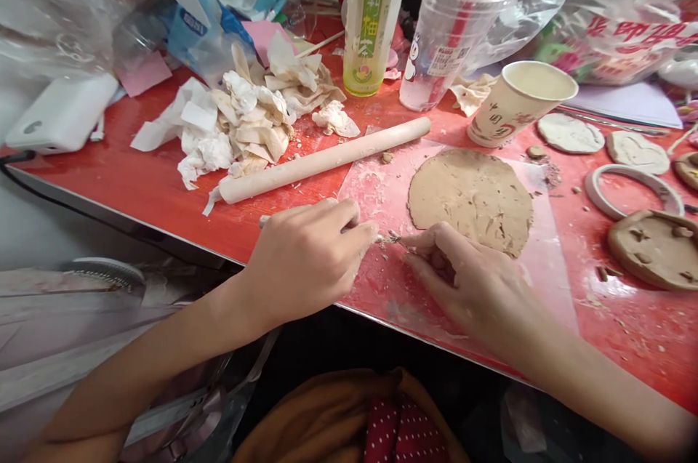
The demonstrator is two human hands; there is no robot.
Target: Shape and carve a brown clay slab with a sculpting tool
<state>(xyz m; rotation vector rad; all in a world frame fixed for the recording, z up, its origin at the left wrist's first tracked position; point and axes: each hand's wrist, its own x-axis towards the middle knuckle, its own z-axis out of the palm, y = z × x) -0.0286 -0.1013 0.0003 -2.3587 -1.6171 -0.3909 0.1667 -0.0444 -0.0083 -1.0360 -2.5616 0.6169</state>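
Observation:
My left hand (313,252) is closed round a thin clay-working tool (386,238), whose far end pokes out behind the fist. The tool's tip is smeared with clay and points right. At that tip, the thumb and forefinger of my right hand (463,270) are pinched together; its other fingers curl under. Just beyond the right hand lies a flat round slab of brown clay (472,194), with a rough edge and a nicked surface. It rests on a translucent sheet (550,259) dusted with clay crumbs.
A rolling pin (327,161) lies behind my left hand, beside crumpled tissues (245,114). At the back stand a tea bottle (376,19), a plastic cup with a red straw (458,34) and a paper cup (518,103). To the right are a tape ring (597,194) and a clay dish (648,259).

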